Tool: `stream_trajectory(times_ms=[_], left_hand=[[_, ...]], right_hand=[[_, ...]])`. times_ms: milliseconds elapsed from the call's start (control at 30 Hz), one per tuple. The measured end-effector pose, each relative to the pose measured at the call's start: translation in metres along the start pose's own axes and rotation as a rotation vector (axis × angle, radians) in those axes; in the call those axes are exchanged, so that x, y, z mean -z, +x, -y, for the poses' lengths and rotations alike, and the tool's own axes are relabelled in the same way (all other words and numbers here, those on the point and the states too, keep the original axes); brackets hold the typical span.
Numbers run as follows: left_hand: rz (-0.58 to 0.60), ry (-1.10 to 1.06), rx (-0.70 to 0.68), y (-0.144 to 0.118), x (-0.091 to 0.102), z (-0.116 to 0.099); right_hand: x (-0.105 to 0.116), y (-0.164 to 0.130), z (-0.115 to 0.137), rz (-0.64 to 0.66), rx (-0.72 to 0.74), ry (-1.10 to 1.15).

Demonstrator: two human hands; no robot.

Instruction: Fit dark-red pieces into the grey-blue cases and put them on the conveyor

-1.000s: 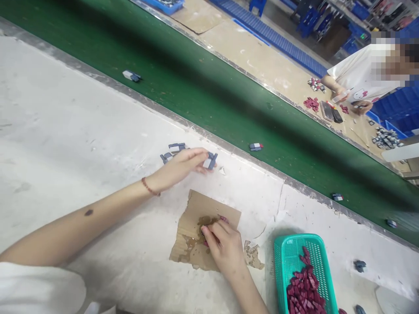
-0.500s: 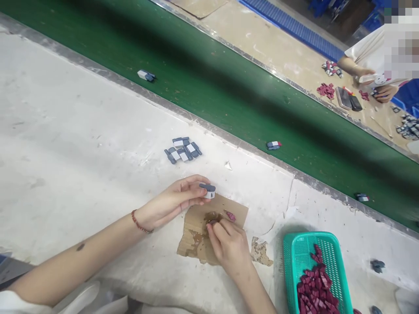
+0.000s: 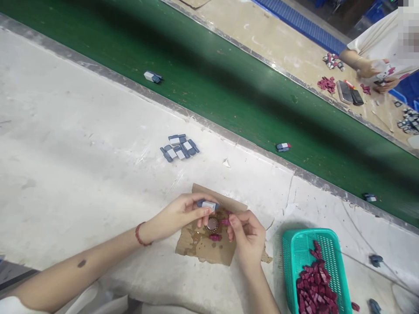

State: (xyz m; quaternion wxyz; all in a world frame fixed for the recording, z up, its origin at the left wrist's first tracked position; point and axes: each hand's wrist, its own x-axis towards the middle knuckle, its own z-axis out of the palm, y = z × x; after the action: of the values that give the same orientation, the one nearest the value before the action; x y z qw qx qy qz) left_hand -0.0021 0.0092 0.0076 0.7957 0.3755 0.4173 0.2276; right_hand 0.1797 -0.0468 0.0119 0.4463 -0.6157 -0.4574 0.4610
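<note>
1. I see the grey-and-white part (image 3: 207, 204) pinched in my left hand (image 3: 183, 214), fingers closed narrowly on it, right over the stained cardboard scrap (image 3: 209, 248). Just at its 5 o'clock sits a small round cap (image 3: 212, 224), apparently holding glue.
2. My right hand (image 3: 247, 235) is curled at 3 o'clock of the cap, fingertips drawn together beside a small maroon piece (image 3: 225, 221); I cannot tell whether it truly grips that piece or only touches it.
3. Risk, as I judge it: both items are tiny and pinched by their edges, so either could twist or drop onto the sticky cardboard. Wet glue could also smear onto my fingers.
4. Another maroon piece (image 3: 215, 237) lies loose at 6 o'clock of the cap, easily nudged.
5. Outward: a cluster of grey parts (image 3: 179, 148) at 11 o'clock, the teal basket (image 3: 294, 244) of maroon pieces at 4 o'clock, and the green conveyor belt (image 3: 229, 91) beyond.
6. Hard to make out: the cap's contents and the basket's lower end, cut off by the frame.
</note>
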Motion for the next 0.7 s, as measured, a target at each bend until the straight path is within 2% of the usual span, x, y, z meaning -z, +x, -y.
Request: stream_trajectory(times_ms=[100, 333, 500, 700], left_hand=[[-0.008, 0.121, -0.064, -0.002, -0.006, 0.006], [-0.025, 0.322, -0.293, -0.005, -0.010, 0.005], [0.014, 0.369, -0.331, -0.005, -0.010, 0.007], [0.029, 0.476, -0.364, -0.005, -0.011, 0.010]], right_hand=[[0.001, -0.002, -0.001, -0.042, -0.018, 0.140], [-0.005, -0.005, 0.000, -0.005, 0.002, 0.187], [-0.007, -0.004, 0.001, -0.002, -0.022, 0.179], [-0.012, -0.007, 0.002, 0.026, 0.025, 0.082]])
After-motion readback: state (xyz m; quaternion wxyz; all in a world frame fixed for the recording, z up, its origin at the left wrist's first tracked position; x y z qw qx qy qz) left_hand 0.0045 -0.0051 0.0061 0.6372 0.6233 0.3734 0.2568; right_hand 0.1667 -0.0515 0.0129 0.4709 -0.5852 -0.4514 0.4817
